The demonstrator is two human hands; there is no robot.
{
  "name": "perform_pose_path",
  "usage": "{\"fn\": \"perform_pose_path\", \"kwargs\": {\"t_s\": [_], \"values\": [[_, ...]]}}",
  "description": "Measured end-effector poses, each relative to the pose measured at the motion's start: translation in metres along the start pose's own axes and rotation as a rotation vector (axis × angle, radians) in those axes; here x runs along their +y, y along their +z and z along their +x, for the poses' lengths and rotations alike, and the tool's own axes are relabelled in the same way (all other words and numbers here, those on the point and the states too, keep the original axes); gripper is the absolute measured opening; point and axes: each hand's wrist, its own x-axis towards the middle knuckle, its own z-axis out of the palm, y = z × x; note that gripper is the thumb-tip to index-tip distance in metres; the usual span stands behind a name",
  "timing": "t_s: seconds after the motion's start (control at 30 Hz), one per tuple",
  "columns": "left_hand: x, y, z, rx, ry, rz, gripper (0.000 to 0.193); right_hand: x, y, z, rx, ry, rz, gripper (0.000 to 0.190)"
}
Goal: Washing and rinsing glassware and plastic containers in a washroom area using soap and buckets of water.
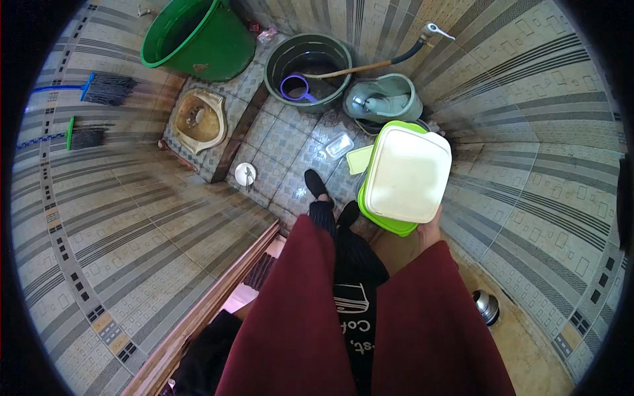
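My right hand (pixel 431 230) grips the near right edge of a stack of plastic containers or lids. On top lies a rectangular cream plastic lid (pixel 410 173), with bright green plastic (pixel 389 223) showing beneath it; how many pieces are stacked is hidden. My left hand is out of view, and the maroon sleeve or garment covers that side. Just left of the stack, a small light green lid (pixel 359 160) and a clear plastic container (pixel 340 145) lie on the wet tiled floor. A white dish (pixel 245 174) with what looks like cutlery stands farther left.
A dark round tub (pixel 272 74) holds water and a purple dipper (pixel 308 95), with a hose (pixel 356 68) running in from the wall tap (pixel 430 30). Beside it stands a grey-green bucket (pixel 415 96). A big green tub (pixel 230 49), a squat toilet (pixel 220 121) and a raised step are at left.
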Motion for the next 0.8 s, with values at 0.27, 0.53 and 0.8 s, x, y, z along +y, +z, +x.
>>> {"fn": "perform_pose_path", "kwargs": {"t_s": [0.27,0.53,0.8], "values": [[0.024,0.012,0.068,-0.059,-0.019,0.054,0.032,0.006,-0.007,0.038,0.029,-0.007,-0.09,0.037],[0.095,-0.007,0.16,-0.087,0.074,0.208,0.031,0.06,-0.023,0.081,0.22,-0.001,0.021,0.04],[0.216,-0.006,0.328,-0.094,0.302,0.55,0.03,0.148,-0.051,0.164,0.174,-0.04,0.205,0.04]]}}
